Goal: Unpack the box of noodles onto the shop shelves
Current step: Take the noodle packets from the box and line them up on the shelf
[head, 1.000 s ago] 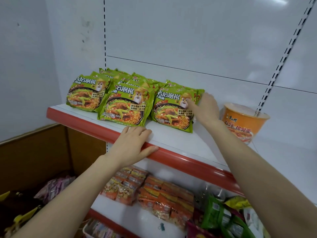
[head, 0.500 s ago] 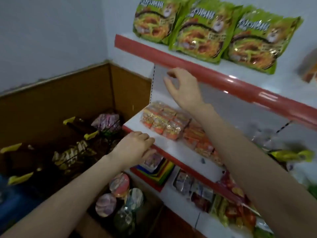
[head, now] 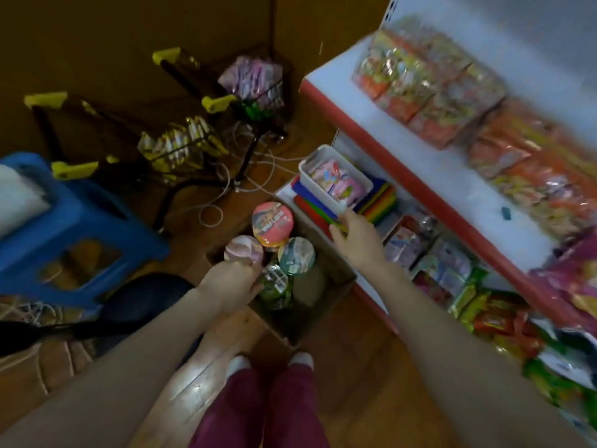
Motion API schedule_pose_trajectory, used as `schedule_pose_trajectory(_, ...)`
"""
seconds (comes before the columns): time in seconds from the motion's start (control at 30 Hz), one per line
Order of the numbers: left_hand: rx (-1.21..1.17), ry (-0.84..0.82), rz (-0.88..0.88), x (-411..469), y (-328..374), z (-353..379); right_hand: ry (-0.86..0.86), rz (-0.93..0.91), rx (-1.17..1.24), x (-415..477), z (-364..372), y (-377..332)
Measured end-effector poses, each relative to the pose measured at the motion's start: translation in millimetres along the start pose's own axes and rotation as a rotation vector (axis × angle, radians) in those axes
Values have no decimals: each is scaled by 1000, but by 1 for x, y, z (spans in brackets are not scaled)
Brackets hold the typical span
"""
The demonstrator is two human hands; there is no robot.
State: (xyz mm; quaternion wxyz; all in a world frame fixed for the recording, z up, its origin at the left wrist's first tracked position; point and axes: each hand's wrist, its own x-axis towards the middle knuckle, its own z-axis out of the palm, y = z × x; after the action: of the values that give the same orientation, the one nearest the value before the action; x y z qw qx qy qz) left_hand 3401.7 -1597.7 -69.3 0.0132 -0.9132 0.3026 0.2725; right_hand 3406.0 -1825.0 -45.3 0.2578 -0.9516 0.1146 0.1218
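An open cardboard box [head: 326,302] stands on the wooden floor in front of my feet. Inside it stand noodle cups: one with a red lid [head: 273,223], one with a pale pink lid [head: 244,250] and one with a teal lid [head: 296,255]. A green packet [head: 274,286] lies beside them. My left hand [head: 229,282] is curled against the near side of the pale pink cup and grips it. Over the box's far right corner, my right hand [head: 355,240] hovers with relaxed fingers and holds nothing. The picture is blurred by motion.
The shelf unit with red edges [head: 403,176] rises on the right, full of orange snack packs [head: 429,92]. A white basket [head: 332,179] sits on its bottom shelf. A blue stool [head: 74,221], black wire racks with yellow handles [head: 181,147] and loose cables [head: 226,189] crowd the floor to the left.
My view has dropped from the top shelf of green noodle packs to the box on the floor. Both hands came down; the left one reached the pale pink cup.
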Motion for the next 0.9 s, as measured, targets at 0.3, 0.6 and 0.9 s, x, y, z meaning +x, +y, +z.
schedule_pose_trajectory(0.3,74,-118,-87,122,2,197,-233,208,-41,35,209,143)
schedule_pose_trajectory(0.6,20,-269,-105,260,-13,346,-477,466,-22,108,385,233)
schedule_pose_trajectory(0.9,-117,-408,-299,336,-26,433,-700,610,172,149,505,268)
